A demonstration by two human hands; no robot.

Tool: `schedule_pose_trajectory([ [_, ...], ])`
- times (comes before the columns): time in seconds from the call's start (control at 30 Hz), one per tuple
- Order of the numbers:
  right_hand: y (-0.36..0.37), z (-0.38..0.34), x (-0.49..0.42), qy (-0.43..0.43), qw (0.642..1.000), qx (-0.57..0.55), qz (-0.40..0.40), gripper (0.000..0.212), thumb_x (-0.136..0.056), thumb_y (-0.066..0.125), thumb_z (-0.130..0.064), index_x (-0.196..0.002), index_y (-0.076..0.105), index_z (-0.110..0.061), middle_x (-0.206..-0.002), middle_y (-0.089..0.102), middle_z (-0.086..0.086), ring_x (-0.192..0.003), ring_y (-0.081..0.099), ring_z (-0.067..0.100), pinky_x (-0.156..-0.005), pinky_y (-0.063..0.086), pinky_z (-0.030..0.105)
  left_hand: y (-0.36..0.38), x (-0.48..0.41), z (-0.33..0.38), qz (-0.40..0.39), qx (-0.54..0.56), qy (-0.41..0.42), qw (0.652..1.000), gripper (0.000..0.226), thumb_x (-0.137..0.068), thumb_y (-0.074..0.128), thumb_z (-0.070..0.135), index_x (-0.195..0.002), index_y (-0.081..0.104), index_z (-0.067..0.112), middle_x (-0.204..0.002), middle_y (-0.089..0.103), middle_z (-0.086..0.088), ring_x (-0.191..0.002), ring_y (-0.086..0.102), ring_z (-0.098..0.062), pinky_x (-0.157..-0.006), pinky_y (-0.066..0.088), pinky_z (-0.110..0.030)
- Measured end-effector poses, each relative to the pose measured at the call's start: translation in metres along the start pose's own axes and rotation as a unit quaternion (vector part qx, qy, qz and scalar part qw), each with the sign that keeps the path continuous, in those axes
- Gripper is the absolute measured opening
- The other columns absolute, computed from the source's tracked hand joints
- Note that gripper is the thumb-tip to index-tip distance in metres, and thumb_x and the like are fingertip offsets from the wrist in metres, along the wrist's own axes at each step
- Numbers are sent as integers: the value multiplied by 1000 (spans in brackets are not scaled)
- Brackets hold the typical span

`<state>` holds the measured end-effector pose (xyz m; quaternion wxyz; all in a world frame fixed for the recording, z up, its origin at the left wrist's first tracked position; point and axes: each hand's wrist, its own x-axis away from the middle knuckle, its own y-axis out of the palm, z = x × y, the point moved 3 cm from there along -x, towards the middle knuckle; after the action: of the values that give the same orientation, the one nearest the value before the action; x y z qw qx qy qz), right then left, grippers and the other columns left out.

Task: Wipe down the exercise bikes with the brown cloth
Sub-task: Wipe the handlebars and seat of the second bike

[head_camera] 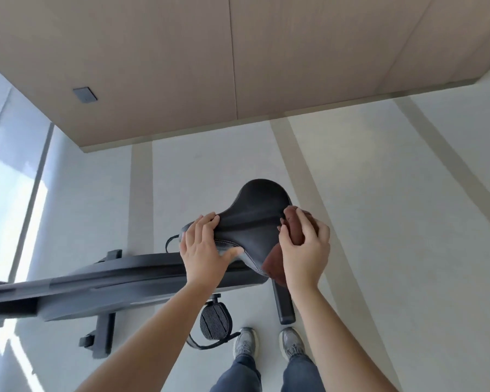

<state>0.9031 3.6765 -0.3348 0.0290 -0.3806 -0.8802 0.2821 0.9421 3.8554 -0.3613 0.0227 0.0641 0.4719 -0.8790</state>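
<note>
Brown cloth [275, 264] is pressing on the saddle's [255, 222] right edge, fingers [303, 222] of R hand [306, 250] clamped round it, while L hand [203, 250] is gripping the opposite edge, seat top between.

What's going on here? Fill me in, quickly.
A person stands beside a black exercise bike, wiping its saddle. The left hand grips one side of the saddle, while the right hand holds the brown cloth against the opposite side.
</note>
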Motion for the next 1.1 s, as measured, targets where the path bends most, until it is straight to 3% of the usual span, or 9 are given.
schedule_pose_trajectory([
  [0.17,-1,-12,23,-59,990,126,-30,40,-74,73,-15,-113,66,-16,-113,59,15,-88,56,35,-79,44,37,-7,-5,3,-48,-15,-1,999,79,-66,74,49,-131,42,18,-139,40,6,-128,28,-21,-106,19,-40],
  [0.33,-9,-21,14,-135,975,146,-97,44,-71,75,-13,-113,66,-21,-112,60,11,-88,54,37,-73,50,39,-15,-11,1,-84,-76,54,992,78,-72,65,56,-134,38,18,-139,39,5,-125,31,-21,-102,19,-36],
  [0.43,-1,-42,1,-275,934,183,-132,50,-66,79,-14,-114,65,-23,-116,61,10,-91,56,37,-69,54,42,-18,-15,-1,-94,-73,56,991,74,-73,65,56,-132,40,20,-138,41,6,-123,33,-20,-99,21,-34],
  [0.53,18,-56,-20,-358,864,243,-257,69,-75,72,-27,-137,42,-28,-141,44,10,-119,43,41,-94,43,53,-19,-18,-4,-90,-65,61,992,69,-73,66,52,-130,44,21,-135,44,7,-121,36,-21,-96,24,-34],
  [0.6,27,-48,-26,-331,826,306,-338,88,-79,64,-42,-146,6,-35,-156,13,1,-139,14,38,-106,20,63,-19,-17,-5,-84,-65,65,992,66,-73,67,51,-128,46,21,-134,45,7,-120,37,-20,-93,24,-33],
  [0.67,26,-36,-23,-298,832,321,-340,95,-79,60,-48,-143,-9,-38,-157,-3,2,-141,1,37,-108,10,63,-19,-16,-6,-81,-62,64,993,65,-73,66,51,-128,46,23,-134,45,9,-120,37,-19,-92,23,-31],
  [0.8,16,-29,-16,-299,828,330,-342,84,-83,55,-45,-144,-2,-39,-156,-9,11,-139,12,39,-110,14,54,-20,-15,-7,-80,-56,69,993,67,-72,67,53,-129,47,24,-135,45,10,-120,38,-18,-91,21,-30],
  [0.97,11,-35,-32,-295,779,349,-431,98,-77,57,-39,-135,-20,-50,-154,-24,-3,-141,6,36,-107,16,62,-22,-15,-10,-98,-48,82,991,71,-71,68,53,-132,44,24,-137,43,10,-122,37,-18,-95,23,-31],
  [1.1,18,-38,-24,-286,823,327,-367,90,-77,55,-59,-140,-8,-48,-156,2,6,-139,16,34,-108,22,56,-22,-14,-11,-97,-42,88,991,72,-70,69,52,-132,44,23,-137,44,9,-122,37,-18,-95,22,-31],
])
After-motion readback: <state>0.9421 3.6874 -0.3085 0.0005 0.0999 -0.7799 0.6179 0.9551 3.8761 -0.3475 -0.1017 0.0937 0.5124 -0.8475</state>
